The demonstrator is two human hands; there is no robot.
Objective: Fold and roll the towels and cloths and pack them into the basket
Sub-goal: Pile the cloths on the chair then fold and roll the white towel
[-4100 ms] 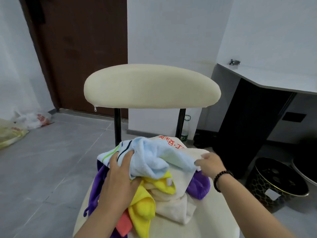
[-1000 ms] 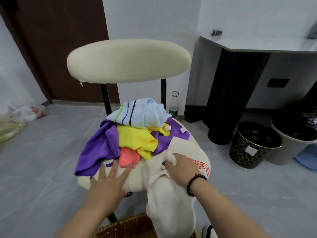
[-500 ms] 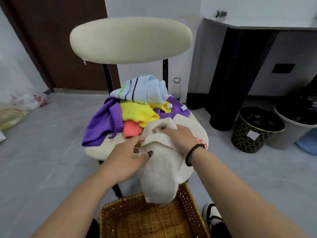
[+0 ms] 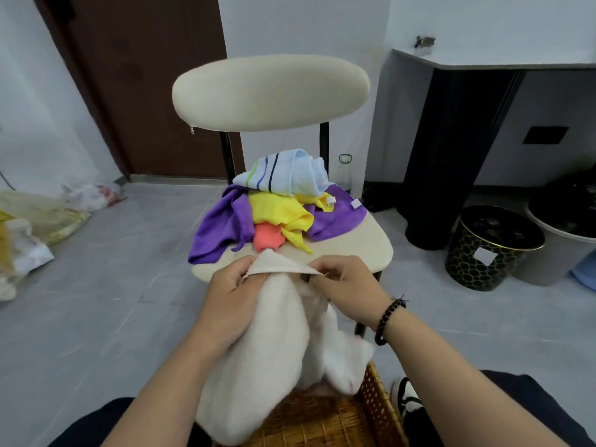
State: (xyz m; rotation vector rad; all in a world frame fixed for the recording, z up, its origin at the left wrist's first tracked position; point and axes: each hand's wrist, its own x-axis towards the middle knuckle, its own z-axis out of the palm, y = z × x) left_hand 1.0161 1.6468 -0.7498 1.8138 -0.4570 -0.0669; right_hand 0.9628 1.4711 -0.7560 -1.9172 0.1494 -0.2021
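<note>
Basket [image 4: 325,421] mostly under cream towel [image 4: 271,343]

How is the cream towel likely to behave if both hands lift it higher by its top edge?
Probably floppy: the cream towel sags in loose folds below the left hand and right hand pinching its top edge. It looks thick and plush, so likely fairly heavy for a cloth. Its lower end drapes onto the basket and would probably drag or swing.

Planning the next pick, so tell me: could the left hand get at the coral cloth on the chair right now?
Probably not yet: the left hand grips the cream towel. The coral cloth lies uncovered just beyond it.
</note>
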